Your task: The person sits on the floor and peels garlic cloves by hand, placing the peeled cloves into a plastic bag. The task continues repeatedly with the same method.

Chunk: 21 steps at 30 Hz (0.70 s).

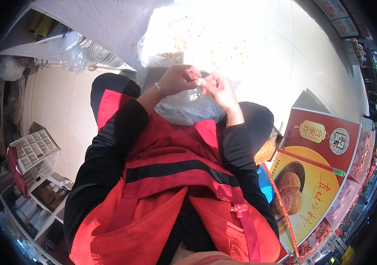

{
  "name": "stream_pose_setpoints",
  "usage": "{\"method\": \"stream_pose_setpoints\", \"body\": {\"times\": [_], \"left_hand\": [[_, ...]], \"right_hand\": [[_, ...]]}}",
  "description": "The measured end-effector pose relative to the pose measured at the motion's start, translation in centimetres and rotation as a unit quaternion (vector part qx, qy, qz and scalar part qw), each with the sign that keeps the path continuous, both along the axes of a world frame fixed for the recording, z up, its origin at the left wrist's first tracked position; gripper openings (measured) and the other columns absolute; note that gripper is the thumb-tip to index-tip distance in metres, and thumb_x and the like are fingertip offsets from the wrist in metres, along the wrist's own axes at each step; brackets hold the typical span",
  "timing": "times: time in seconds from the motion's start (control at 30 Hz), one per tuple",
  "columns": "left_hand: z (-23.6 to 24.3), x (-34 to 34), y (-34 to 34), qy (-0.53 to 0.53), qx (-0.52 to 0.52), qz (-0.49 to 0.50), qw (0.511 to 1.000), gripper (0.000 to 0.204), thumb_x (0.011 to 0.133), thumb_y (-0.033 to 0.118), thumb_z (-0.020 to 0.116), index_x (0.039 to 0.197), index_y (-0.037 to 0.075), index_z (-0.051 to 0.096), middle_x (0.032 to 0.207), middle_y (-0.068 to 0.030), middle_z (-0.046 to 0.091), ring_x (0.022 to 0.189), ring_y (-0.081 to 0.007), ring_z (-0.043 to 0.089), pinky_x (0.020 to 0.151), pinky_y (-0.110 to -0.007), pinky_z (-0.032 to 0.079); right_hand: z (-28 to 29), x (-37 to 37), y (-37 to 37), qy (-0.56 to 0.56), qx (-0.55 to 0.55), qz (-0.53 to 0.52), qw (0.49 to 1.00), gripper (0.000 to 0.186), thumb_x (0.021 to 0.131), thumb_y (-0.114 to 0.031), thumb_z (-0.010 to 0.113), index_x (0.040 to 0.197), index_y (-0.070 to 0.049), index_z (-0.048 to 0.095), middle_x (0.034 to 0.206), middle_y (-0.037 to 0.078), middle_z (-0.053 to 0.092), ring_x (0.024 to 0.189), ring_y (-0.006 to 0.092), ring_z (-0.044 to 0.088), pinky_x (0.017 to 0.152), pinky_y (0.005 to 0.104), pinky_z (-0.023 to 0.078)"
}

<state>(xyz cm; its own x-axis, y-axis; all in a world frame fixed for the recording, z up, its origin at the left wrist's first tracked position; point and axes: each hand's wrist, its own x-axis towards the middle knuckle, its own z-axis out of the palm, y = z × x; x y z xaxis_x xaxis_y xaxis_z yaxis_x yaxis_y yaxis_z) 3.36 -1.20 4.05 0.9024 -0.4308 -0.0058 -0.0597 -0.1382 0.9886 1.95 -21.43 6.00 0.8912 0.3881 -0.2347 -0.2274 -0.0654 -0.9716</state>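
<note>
A small white piece (pixel 200 81) is pinched between my two hands, above my lap. What kind of thing it is, I cannot make out. My left hand (pixel 177 81), with a silver bracelet at the wrist, grips it between thumb and fingertips. From the other side my right hand (pixel 221 91) closes on it with thumb and forefinger. Just below hangs a clear plastic bag (pixel 188 111) with some whitish bits inside. Beyond my hands lies a sheet of clear plastic (pixel 153 53) with many pale small pieces, washed out by bright sunlight.
At the left are a cream plastic basket (pixel 36 150) and a cabinet (pixel 82 17) with clear plastic bags (pixel 76 57). On the right stands a red and yellow printed panel (pixel 312 172) picturing round pastries. Tiled floor (pixel 56 106) surrounds my knees.
</note>
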Motion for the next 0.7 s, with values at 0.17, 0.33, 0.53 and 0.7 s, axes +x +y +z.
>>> {"method": "stream_pose_setpoints", "body": {"times": [0.17,0.33,0.53,0.7], "left_hand": [[-0.48,0.17,0.14,0.031,-0.037,-0.012,0.999,0.015,0.081,0.005,0.067,0.096,0.003,0.067,0.083,0.0001,0.066,0.074,-0.0041,0.058,0.068,-0.021,0.048],[-0.86,0.29,0.33,0.046,-0.013,-0.048,0.998,0.011,0.083,0.006,0.066,0.093,0.002,0.068,0.08,-0.0004,0.066,0.07,-0.0048,0.058,0.065,-0.021,0.048],[-0.63,0.49,0.46,0.1,-0.094,-0.062,0.989,0.01,0.083,0.006,0.065,0.093,0.002,0.068,0.077,-0.0008,0.065,0.066,-0.0053,0.058,0.062,-0.021,0.048],[-0.29,0.09,0.15,0.058,-0.06,-0.04,0.996,0.009,0.084,0.005,0.064,0.091,0.001,0.068,0.075,-0.0019,0.065,0.065,-0.0057,0.058,0.061,-0.021,0.048]], "right_hand": [[0.11,-0.09,-0.11,0.008,0.01,0.003,1.0,0.013,0.089,-0.016,0.065,0.084,-0.005,0.06,0.064,0.001,0.062,0.051,0.0018,0.045,0.047,0.0175,0.031],[0.08,-0.11,-0.07,0.003,-0.004,0.017,1.0,0.012,0.089,-0.016,0.065,0.085,-0.005,0.06,0.065,0.0,0.061,0.055,0.0023,0.048,0.051,0.0173,0.033],[0.58,-0.08,-0.35,0.033,0.024,0.035,0.999,0.01,0.09,-0.011,0.062,0.084,-0.005,0.059,0.064,0.0,0.062,0.054,0.0023,0.047,0.05,0.0184,0.033],[0.87,-0.2,-0.14,0.022,0.009,0.026,0.999,0.009,0.09,-0.012,0.062,0.085,-0.005,0.06,0.064,-0.001,0.061,0.051,0.0017,0.044,0.046,0.0181,0.03]]}}
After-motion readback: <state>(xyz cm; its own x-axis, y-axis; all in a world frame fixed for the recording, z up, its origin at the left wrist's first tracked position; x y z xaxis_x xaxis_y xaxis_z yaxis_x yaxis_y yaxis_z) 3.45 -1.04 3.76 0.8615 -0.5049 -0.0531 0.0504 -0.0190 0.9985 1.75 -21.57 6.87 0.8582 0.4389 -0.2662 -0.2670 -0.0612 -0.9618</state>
